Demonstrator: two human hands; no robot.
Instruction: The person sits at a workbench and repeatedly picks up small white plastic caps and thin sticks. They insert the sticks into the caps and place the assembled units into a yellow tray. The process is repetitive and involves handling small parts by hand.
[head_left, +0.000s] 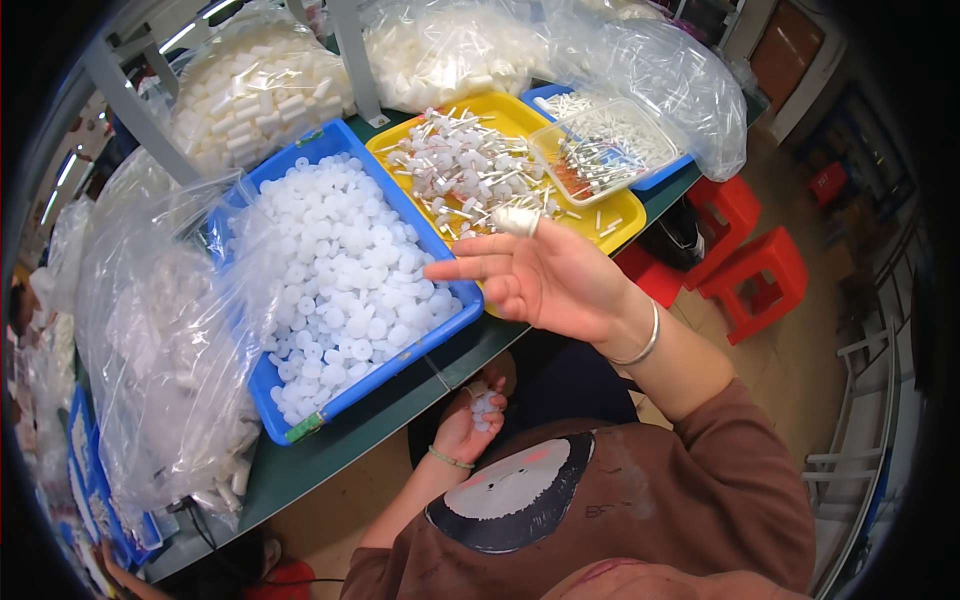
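Observation:
My right hand [565, 280] hovers over the near right corner of a blue tray [377, 375] heaped with small translucent white plastic discs [350, 265]. Its fingers are apart and I see nothing held in them; a white cover [517, 221] wraps one digit. Lower down, in front of the table edge, my left hand [463, 432] is closed around several of the same discs [484, 410]. Just beyond my right hand lies a yellow tray [625, 213] piled with white sticks bearing translucent pieces [465, 165].
A clear plastic box [655, 150] with small stick parts overlaps the yellow tray and another blue tray [680, 172]. Clear bags of white cylinders [250, 110] stand along the back, and a crumpled bag [165, 330] lies left. Red stools [765, 285] stand on the right.

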